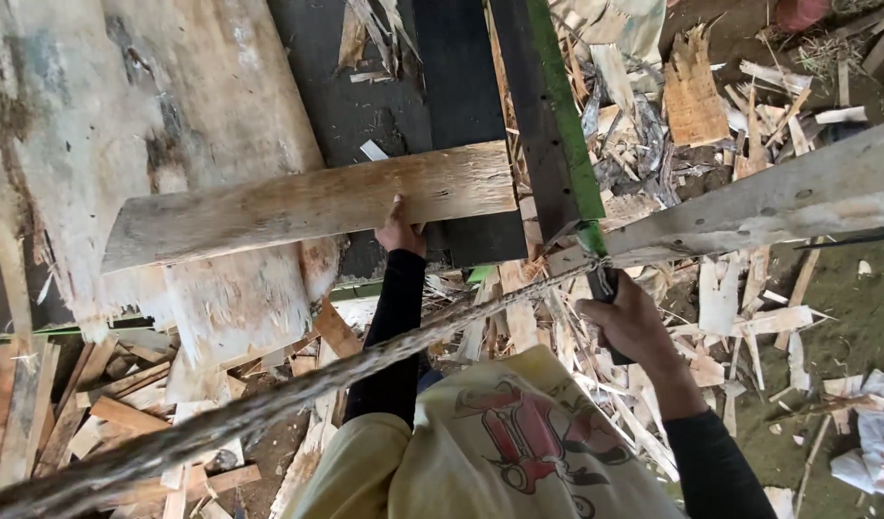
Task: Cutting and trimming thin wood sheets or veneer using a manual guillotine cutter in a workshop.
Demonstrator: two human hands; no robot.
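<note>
Left hand (pixel 400 231), at the end of an arm stretched forward in a black sleeve, presses against the lower edge of a rough wooden plank (pixel 312 204); its fingers curl up behind the board, so it is clamped on that edge. That plank lies nearly level, tilted slightly up to the right, across dark boards (pixel 461 86) and a large pale weathered sheet of plywood (pixel 124 106). Right hand (pixel 629 322) is raised with the wrist bent, fingers wrapped tight around a dark tool handle (pixel 605 288), of which little shows beyond the fist. Just above that fist a green-edged dark board (pixel 562 125) meets a long grey plank (pixel 769 202) running off to the right. A thick frayed rope (pixel 269 404) crosses the view diagonally from lower left toward the right hand. Wood scraps and splinters (pixel 711 298) litter the ground below and to the right. No containers are visible among them. A yellow shirt with a red print (pixel 519 442) fills the bottom centre.
</note>
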